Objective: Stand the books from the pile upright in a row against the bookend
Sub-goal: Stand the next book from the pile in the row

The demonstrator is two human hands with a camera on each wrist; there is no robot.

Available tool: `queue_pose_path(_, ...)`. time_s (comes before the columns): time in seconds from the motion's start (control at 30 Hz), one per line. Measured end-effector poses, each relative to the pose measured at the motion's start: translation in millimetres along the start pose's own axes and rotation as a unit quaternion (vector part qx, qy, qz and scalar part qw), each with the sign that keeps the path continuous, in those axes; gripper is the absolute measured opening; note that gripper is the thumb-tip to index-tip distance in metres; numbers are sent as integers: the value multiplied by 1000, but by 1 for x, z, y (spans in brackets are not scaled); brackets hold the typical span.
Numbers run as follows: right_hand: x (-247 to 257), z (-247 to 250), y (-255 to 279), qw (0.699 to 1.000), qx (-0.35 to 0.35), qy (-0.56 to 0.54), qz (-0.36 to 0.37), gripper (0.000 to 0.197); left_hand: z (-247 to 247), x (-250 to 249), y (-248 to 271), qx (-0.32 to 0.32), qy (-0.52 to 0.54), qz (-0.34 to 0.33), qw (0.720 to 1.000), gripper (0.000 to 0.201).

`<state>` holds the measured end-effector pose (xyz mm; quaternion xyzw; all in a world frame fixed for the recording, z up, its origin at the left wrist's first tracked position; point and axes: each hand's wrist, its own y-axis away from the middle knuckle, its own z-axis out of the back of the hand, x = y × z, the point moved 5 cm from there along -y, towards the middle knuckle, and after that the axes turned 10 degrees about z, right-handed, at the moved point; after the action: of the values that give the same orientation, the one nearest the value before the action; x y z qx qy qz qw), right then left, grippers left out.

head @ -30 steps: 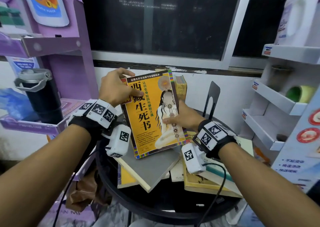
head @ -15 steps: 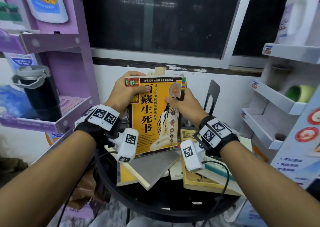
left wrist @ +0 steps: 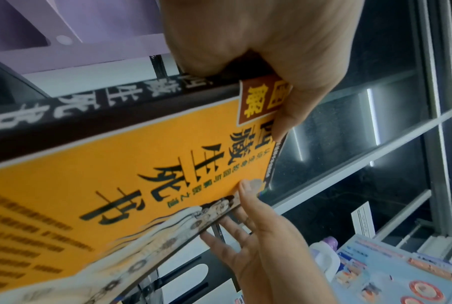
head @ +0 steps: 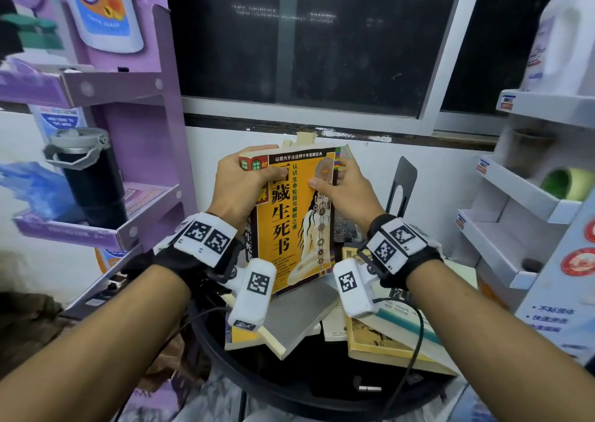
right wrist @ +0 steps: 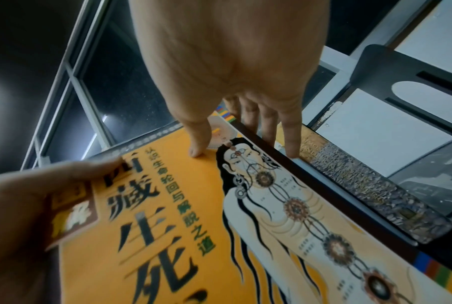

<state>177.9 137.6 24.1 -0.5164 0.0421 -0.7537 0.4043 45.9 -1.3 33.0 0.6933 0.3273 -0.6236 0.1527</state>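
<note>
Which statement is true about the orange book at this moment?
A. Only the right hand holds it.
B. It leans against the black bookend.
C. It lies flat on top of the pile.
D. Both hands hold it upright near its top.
D: the left hand grips the top spine corner of the orange book and the right hand holds its other top edge, apart from the bookend.

Even indoor light, soft shadows. The dark window (head: pixel 306 35) carries streaks of lamp glare toward twelve o'clock. Wide-angle bending warps the edges; both wrist views are blurred up close.
</note>
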Motion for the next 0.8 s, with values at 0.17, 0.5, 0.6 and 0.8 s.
queue_pose_path(0.17,2,3,3,994,-88,63,26,67,-6,0,2,42,-39,3,998,9)
queue_pose_path(0.5,14,11,28,998,30,4,51,90,1,-5,11,123,38,65,989,49)
queue_pose_path(0.6,24,7,33,995,89,-3,46,117,-1,-6,14,141,22,62,988,43)
queue_pose_path(0.8,35,4,39,986,154,-36,44,119,-10,-3,16,195,-67,43,978,35)
